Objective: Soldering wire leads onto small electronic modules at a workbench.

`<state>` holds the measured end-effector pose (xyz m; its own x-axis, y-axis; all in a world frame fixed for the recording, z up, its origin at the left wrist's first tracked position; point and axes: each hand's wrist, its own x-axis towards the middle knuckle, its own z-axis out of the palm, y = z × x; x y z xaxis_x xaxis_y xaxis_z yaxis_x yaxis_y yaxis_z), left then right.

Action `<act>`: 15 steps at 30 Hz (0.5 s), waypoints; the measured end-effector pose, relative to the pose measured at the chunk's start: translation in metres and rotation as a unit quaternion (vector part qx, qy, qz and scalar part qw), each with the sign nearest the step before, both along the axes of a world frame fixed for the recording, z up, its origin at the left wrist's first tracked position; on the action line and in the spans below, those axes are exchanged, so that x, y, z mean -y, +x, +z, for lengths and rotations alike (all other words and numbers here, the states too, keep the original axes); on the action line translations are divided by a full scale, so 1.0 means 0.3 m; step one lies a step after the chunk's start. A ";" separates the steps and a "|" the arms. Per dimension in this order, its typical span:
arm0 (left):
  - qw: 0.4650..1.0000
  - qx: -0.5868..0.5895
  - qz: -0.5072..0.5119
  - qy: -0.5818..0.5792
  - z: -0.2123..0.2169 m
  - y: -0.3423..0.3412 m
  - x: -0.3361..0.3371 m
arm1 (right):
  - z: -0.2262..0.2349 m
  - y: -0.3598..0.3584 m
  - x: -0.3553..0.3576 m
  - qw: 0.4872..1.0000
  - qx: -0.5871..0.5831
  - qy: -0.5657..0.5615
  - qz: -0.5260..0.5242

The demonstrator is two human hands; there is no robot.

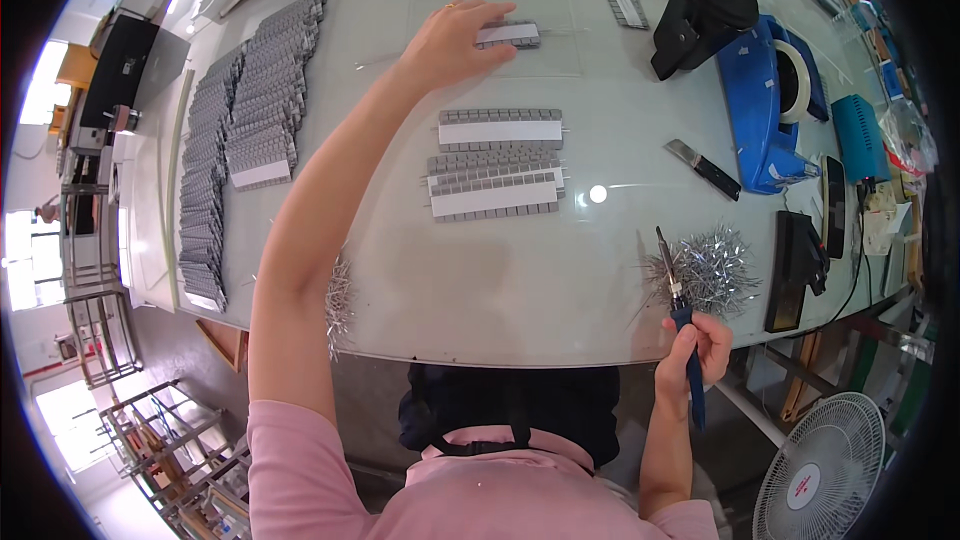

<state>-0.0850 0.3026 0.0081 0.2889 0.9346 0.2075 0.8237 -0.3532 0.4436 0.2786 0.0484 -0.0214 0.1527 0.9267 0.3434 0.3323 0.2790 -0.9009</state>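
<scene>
On strip (508,35): left grip (452,40) flat

On the desk (520,290), 3 component strips (497,157) lie centre; stacked strips (245,130) lie left; tape dispensers (770,100) right; the wire pile (712,272) front-right.

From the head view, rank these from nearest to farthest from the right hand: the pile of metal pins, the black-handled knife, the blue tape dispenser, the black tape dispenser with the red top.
Measured from the right hand, which holds a blue-handled tool:
1. Pile of metal pins, just above the hand.
2. Black-handled knife, farther up the table.
3. Blue tape dispenser, up and to the right.
4. Black tape dispenser with the red top, at the far edge.
</scene>
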 end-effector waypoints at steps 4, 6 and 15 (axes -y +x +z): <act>0.995 0.003 -0.009 0.101 0.010 0.023 0.139 | -0.022 0.004 0.002 1.000 -0.019 0.010 -0.017; 0.994 -0.019 -0.046 0.095 0.014 0.080 0.275 | -0.023 0.016 0.008 0.999 -0.001 0.026 -0.022; 0.995 -0.070 -0.040 0.063 0.032 0.118 0.542 | -0.034 0.007 0.005 1.000 0.003 0.020 -0.014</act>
